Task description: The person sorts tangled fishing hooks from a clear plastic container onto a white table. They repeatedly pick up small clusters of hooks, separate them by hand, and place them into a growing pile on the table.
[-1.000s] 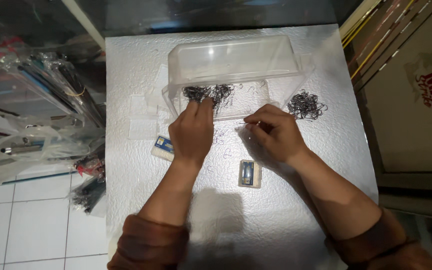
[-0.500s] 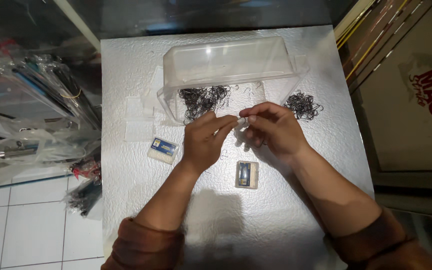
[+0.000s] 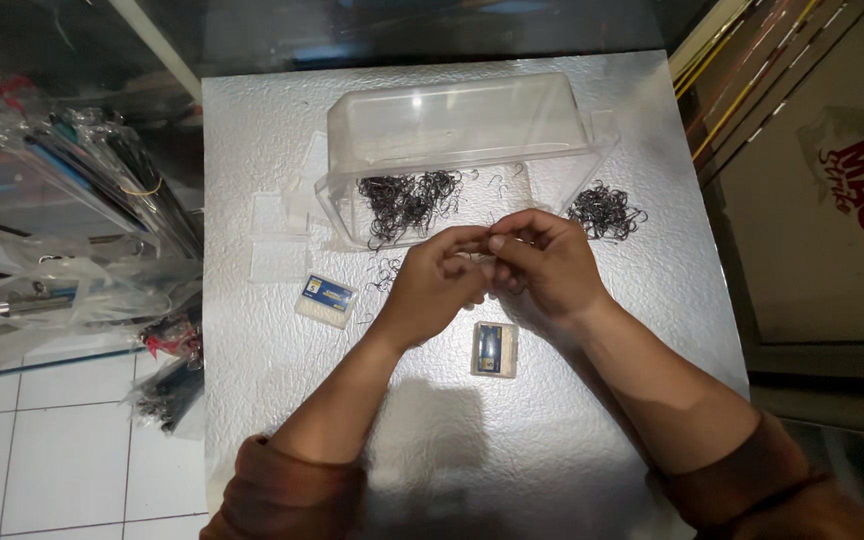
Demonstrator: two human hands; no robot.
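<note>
**A:** What does the view from the head camera show?

**B:** A white, textured counter (image 3: 282, 130) seen from above. The left hand (image 3: 432, 285) and the right hand (image 3: 547, 265) meet at its centre, fingertips pinched together on something very small — probably a single fish hook, though it is too tiny to be sure. Both hands are closed in a fine pinch, not flat or open.

**A:** Where are the rest of the hooks?

**B:** A dark tangle of hooks (image 3: 407, 200) lies inside a clear plastic box (image 3: 457, 125) tipped on its side just behind the hands. A second loose pile of hooks (image 3: 605, 210) sits on the counter to the right of the box, near the right hand. A few strays (image 3: 384, 272) lie just left of the left hand.

**A:** Anything else close by?

**B:** Two small flat packets with blue labels: one (image 3: 325, 300) to the left of the left wrist, one (image 3: 494, 348) just below the hands. Some clear little bags (image 3: 277, 240) lie further left.

**A:** What could go wrong here?

**B:** The points are sharp and the grip is bare-fingered — a slip could prick a fingertip. Hooks also snag each other, so lifting one may drag a clump along. And a dropped hook could roll off the counter's edge to the tiled floor (image 3: 62, 440) and be hard to find.
</note>
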